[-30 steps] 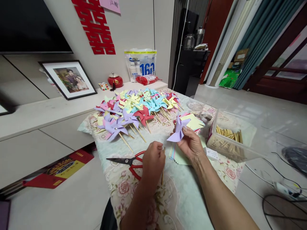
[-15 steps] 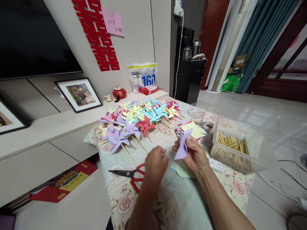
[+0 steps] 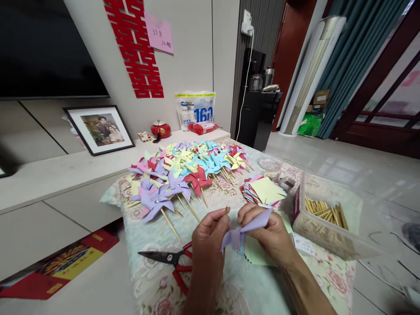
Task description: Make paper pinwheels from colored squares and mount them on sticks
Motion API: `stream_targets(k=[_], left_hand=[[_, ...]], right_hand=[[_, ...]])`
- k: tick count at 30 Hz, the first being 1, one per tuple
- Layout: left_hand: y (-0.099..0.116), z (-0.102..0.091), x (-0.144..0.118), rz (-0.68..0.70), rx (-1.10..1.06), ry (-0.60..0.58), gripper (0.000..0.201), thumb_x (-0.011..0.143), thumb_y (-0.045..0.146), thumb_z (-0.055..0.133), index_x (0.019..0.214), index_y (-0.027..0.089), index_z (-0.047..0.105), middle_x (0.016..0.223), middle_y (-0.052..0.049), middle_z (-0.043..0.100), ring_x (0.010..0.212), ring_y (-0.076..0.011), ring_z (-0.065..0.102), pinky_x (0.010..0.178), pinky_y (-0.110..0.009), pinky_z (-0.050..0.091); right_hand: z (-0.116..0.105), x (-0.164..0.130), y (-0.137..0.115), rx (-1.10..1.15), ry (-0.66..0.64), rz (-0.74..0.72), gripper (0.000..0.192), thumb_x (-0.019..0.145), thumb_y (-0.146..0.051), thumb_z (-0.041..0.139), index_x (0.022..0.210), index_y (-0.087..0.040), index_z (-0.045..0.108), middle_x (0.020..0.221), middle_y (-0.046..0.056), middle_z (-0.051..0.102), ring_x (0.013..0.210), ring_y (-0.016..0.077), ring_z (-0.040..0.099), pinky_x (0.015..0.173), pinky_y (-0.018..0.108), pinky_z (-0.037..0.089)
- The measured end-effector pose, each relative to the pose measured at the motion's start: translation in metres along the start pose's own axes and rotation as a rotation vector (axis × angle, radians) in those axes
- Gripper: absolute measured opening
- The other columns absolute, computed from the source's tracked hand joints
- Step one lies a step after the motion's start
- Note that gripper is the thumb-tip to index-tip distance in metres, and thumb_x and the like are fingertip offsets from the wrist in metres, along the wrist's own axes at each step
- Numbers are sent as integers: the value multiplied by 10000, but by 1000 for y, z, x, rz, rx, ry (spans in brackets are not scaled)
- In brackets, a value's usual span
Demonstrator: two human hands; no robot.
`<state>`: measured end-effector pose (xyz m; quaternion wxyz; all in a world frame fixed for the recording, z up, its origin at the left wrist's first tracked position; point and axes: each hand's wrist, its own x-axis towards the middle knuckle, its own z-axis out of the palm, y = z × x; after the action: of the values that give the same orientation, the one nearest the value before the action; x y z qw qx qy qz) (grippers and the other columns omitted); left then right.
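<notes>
My left hand (image 3: pixel 210 236) is closed around a thin wooden stick (image 3: pixel 227 211), whose tip pokes out above the thumb and forefinger. Folded purple paper, a pinwheel head (image 3: pixel 252 224), is pinched in my right hand (image 3: pixel 271 234). Its lower left part reaches to the fingers of my left hand, and the spot where paper and stick come together is hidden. Left of my left hand lie red-handled scissors (image 3: pixel 179 259), blades apart. Beyond both hands, several finished pinwheels (image 3: pixel 177 183) in purple, red, blue and yellow lie heaped on their sticks.
Coloured paper squares (image 3: pixel 264 190) are stacked beyond my right hand, with pale green sheets (image 3: pixel 259 253) under it. At the right stands a clear plastic box (image 3: pixel 324 234) of wooden sticks (image 3: pixel 328 212), beside a small white box (image 3: pixel 302 244). A round clear container (image 3: pixel 271 164) sits farther back.
My right hand has brought the purple pinwheel head left and down to the stick in my left hand, turning the paper from upright to slanted. The view has shifted slightly.
</notes>
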<state>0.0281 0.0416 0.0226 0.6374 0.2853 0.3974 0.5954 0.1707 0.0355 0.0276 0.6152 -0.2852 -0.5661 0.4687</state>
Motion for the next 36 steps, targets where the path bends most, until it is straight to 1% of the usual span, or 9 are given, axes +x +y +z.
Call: stream_targets(k=[4, 6, 9, 12, 16, 19, 26, 30, 36], left_hand=[[7, 0, -2, 13, 34, 13, 239, 628, 297, 843, 825, 170, 792, 701, -21, 727, 593, -105, 570, 573, -211, 444], [9, -1, -2, 27, 52, 20, 219, 618, 289, 841, 800, 175, 796, 715, -28, 736, 602, -108, 572, 569, -208, 440], [11, -6, -2, 43, 86, 0, 213, 647, 289, 823, 830, 183, 798, 639, -4, 682, 571, -103, 538, 537, -203, 423], [12, -12, -1, 146, 194, -22, 167, 690, 272, 795, 839, 196, 796, 619, 13, 635, 564, -101, 522, 538, -204, 424], [10, -12, -2, 346, 343, -126, 95, 751, 228, 744, 830, 211, 794, 808, -28, 688, 723, -148, 615, 630, -227, 475], [7, -8, -5, 439, 405, -152, 99, 784, 195, 716, 840, 228, 790, 810, -27, 675, 772, -164, 628, 665, -236, 484], [14, -1, -11, 501, 437, -180, 97, 792, 178, 709, 822, 223, 789, 767, -34, 673, 748, -178, 633, 650, -251, 484], [18, -1, -14, 519, 431, -200, 104, 790, 179, 709, 826, 221, 796, 765, -38, 669, 691, -165, 622, 603, -243, 473], [16, -1, -16, 586, 459, -233, 133, 825, 161, 676, 862, 231, 782, 783, -29, 673, 713, -158, 635, 612, -231, 473]], right_hand=[[4, -1, -9, -263, -64, -86, 99, 886, -328, 718, 865, -253, 780, 878, 52, 654, 797, 193, 622, 719, 319, 500], [3, -1, -15, -383, -81, -132, 122, 915, -304, 679, 854, -251, 770, 891, 58, 651, 826, 197, 626, 735, 324, 500], [-2, -1, -22, -439, -162, -161, 172, 948, -326, 632, 854, -243, 750, 848, 57, 651, 808, 202, 625, 738, 344, 501], [-7, 0, -25, -442, -234, -155, 240, 972, -393, 586, 873, -234, 735, 808, 59, 660, 767, 206, 624, 716, 360, 502], [-5, 0, -20, -524, -149, -228, 170, 975, -302, 591, 893, -237, 726, 825, 51, 669, 805, 207, 631, 767, 377, 498], [-1, -1, -17, -590, -81, -323, 154, 955, -198, 588, 908, -246, 727, 839, 47, 669, 826, 212, 628, 796, 395, 491], [4, -3, -16, -667, 8, -458, 237, 910, -97, 568, 967, -263, 727, 821, 53, 678, 808, 231, 601, 762, 423, 482], [5, -4, -16, -666, 62, -476, 238, 890, -83, 591, 971, -265, 721, 819, 54, 673, 802, 236, 599, 735, 420, 483], [4, -5, -15, -657, 73, -461, 265, 867, -48, 615, 975, -266, 720, 824, 48, 672, 795, 228, 601, 731, 416, 486]])
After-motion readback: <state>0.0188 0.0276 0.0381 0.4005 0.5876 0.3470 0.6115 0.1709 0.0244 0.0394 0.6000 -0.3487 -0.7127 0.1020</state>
